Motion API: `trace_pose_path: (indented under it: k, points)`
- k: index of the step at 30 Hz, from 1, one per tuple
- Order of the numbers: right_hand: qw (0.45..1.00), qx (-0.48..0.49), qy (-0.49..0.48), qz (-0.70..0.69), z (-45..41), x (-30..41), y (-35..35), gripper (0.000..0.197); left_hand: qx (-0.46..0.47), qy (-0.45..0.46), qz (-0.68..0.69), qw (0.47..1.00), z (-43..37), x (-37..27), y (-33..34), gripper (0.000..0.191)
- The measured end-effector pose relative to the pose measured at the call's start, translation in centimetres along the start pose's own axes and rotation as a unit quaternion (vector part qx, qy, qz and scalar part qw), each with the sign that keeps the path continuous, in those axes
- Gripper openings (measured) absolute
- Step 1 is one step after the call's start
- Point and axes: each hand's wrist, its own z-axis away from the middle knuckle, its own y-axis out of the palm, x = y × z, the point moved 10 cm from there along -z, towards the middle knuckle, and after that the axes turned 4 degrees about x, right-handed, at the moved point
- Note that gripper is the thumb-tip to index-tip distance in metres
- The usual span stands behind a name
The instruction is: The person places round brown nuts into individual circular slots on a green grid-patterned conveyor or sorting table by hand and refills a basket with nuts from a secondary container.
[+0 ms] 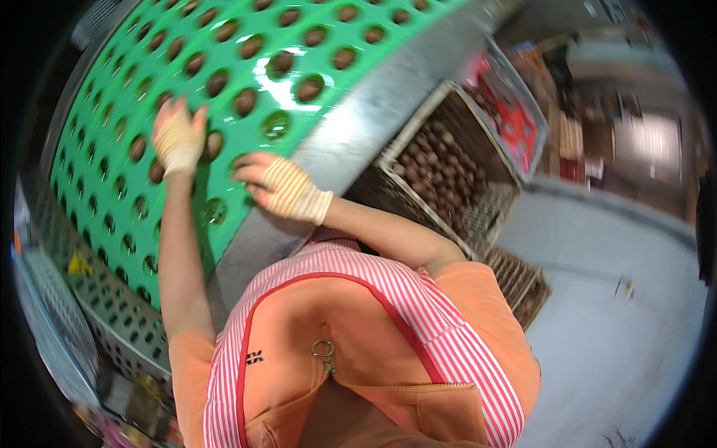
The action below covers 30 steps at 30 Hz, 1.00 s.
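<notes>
A green plastic sheet (185, 126) with rows of round holes spreads before me, and brown round fruits or nuts (245, 102) sit in many of the holes. My left hand (179, 131), in a yellowish fingerless glove, reaches over the sheet with fingers spread among several of the brown pieces; one lies just right of its wrist. My right hand (280, 182), in a striped fingerless glove, rests near the sheet's front edge. Its fingers curl over a hole, and whether they touch a piece there cannot be told. Holes at the left side look unfilled.
A metal ledge (341, 129) borders the sheet. Right of it stands a crate (448, 92) holding many brown pieces, beside a grey bin (535, 106) with red contents. Another woven crate (538, 280) sits lower right. A perforated metal panel (123, 330) curves along the lower left.
</notes>
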Motion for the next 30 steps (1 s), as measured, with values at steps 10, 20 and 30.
trace_pose_path:
  k: [10, 20, 30]
  points:
    - [0.915, -0.271, 0.228, 0.194, 23.2, -5.5, -20.0, 0.021, 0.054, -0.01, -0.036, 0.998, 2.9, -0.9, 4.2, 0.061]
    - [0.736, -0.122, 0.617, 0.251, 45.7, -22.7, -30.2, 0.055, 0.423, 0.337, 0.367, 0.757, 11.3, -45.6, 0.9, 0.05]
    - [0.74, -0.044, 0.624, 0.247, 45.1, -24.1, -30.4, 0.05, 0.607, 0.373, -0.098, 0.695, 23.1, -56.1, 18.2, 0.08]
